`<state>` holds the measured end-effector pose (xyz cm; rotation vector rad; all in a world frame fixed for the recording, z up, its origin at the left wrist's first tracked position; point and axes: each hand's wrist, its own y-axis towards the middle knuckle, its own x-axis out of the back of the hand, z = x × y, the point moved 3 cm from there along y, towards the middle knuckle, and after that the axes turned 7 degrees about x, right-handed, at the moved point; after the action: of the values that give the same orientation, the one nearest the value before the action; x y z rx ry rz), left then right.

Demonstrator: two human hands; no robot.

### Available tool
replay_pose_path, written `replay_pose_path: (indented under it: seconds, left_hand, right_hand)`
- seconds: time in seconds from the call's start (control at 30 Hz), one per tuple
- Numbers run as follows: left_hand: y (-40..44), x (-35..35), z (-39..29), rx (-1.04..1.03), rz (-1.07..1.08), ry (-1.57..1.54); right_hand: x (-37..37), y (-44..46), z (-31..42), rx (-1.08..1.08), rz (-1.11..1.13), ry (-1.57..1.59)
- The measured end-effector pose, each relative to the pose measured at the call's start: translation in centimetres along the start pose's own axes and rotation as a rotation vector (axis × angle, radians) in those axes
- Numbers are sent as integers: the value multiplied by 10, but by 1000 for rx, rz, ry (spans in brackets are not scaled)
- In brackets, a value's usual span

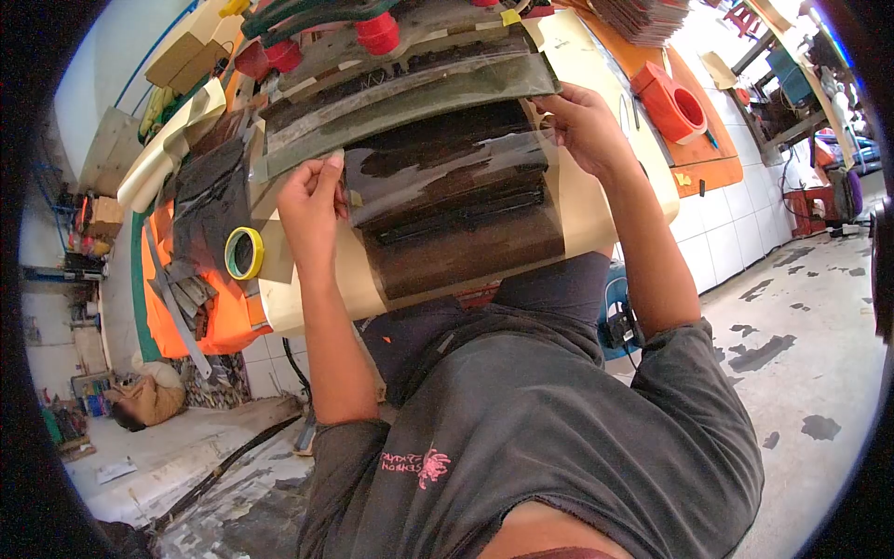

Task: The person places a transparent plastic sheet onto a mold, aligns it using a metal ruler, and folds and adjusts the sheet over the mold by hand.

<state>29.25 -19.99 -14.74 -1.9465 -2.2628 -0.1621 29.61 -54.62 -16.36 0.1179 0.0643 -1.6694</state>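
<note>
A long olive-green translucent strip stretches across the work surface, bowed slightly upward in the middle. My left hand pinches its lower edge near the left end, thumb and fingertips together. At the right end, my right hand has its thumb and fingers closed on the strip's corner. Beneath and in front of it lies a dark, glossy brown-black sheet with shiny reflections. Cream paper extends under the sheet. Close to my left forearm is a yellow roll of tape.
Behind the strip stands a green bar with red round parts. An orange tape dispenser sits at the right, near stacked brown sheets. A metal ruler and orange plastic lie at the left.
</note>
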Motion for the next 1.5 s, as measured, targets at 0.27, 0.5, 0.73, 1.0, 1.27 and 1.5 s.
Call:
replay_pose_path:
  seconds: [0.27, 0.5, 0.73, 1.0, 1.27, 1.5]
  left_hand:
    - [8, -3, 15, 74, -81, -184]
    - [13, -6, 17, 73, -119, -229]
    - [21, -6, 21, 90, -158, -108]
    - [31, -10, 26, -28, -113, -264]
    - [33, -7, 26, -7, -144, -166]
    - [39, -4, 29, -43, -166, -45]
  right_hand:
    - [0, 10, -14, -6, 68, 235]
    - [-5, 10, -11, -8, 22, 253]
    - [3, 23, -28, 46, -46, 113]
    - [2, 31, -28, 39, -61, -19]
    - [-1, 45, -34, 129, -24, 17]
    - [-18, 35, -13, 126, -71, 102]
